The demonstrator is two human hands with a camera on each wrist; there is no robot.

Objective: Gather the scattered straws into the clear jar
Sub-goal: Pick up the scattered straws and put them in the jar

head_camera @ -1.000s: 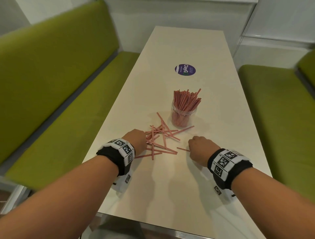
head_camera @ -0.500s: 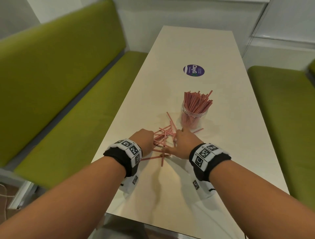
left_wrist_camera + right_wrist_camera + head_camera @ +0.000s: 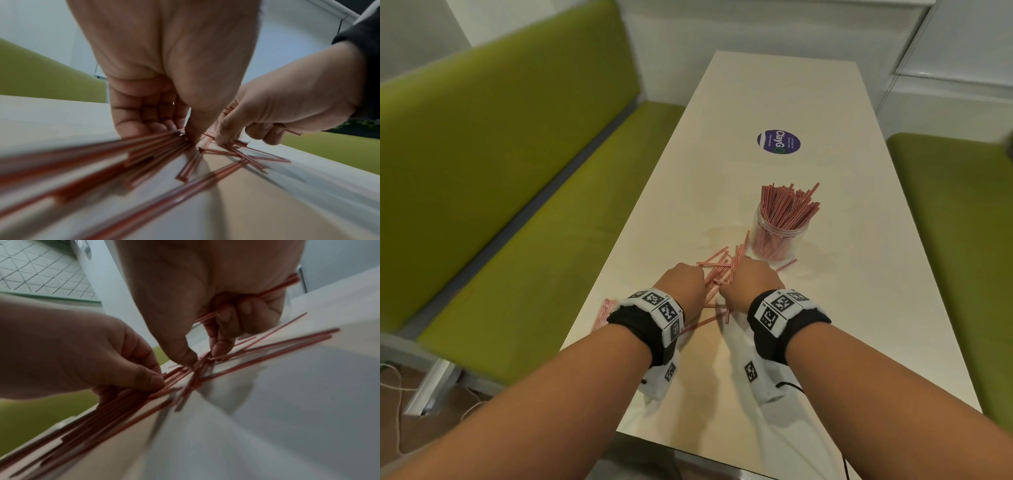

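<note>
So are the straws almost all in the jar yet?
Partly. The clear jar already stands packed with straws. The left hand grips a bundle of straws, and the right hand pinches at the loose pile with one straw curled in its fingers. Still left: the pile on the table and a stray straw by the jar.

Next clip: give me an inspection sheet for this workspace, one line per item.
Surface: long pale table, round purple sticker at mid-length.
Job's things: clear jar upright, full of red straws; loose straws crisscrossed on the table in front of it.
Clutter: nothing seen.
Hands: left hand grips a bundle of straws; right hand pinches straws in the pile, one more tucked under its curled fingers.
Cables: a cord on the floor at left.
Surroundings: green benches on both sides, white walls.
</note>
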